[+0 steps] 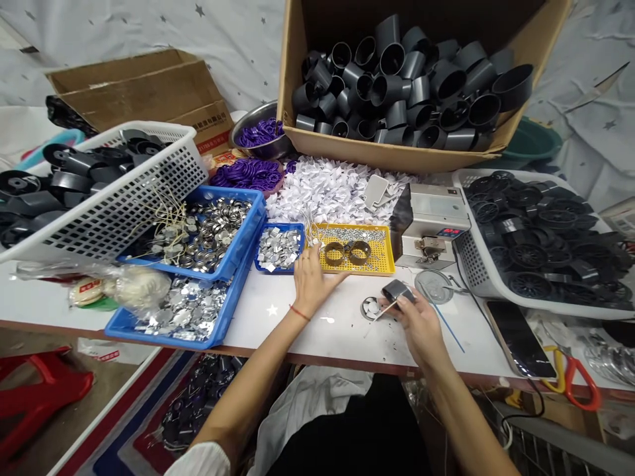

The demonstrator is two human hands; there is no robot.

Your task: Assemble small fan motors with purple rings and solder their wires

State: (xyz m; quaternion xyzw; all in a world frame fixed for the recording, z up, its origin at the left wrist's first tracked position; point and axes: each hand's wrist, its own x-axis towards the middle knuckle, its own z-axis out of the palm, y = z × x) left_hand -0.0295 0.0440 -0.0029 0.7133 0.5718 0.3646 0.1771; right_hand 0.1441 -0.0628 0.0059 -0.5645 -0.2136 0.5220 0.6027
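Tube, dark grey, sat pinched between the fingers of your right hand above the tabletop. Your left hand was at the yellow tray, thumb spread; whether its fingers gripped anything, couldn't tell.

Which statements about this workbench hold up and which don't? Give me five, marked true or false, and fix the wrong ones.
1. The right hand holds a dark tube piece. True.
2. The left hand is inside the cardboard box. False: it is at the left end of the yellow tray.
3. Two dark rings sit in the yellow tray. True.
4. The phone lies left of both hands. False: it lies to their right.
5. The metal bowl holds purple bands. True.
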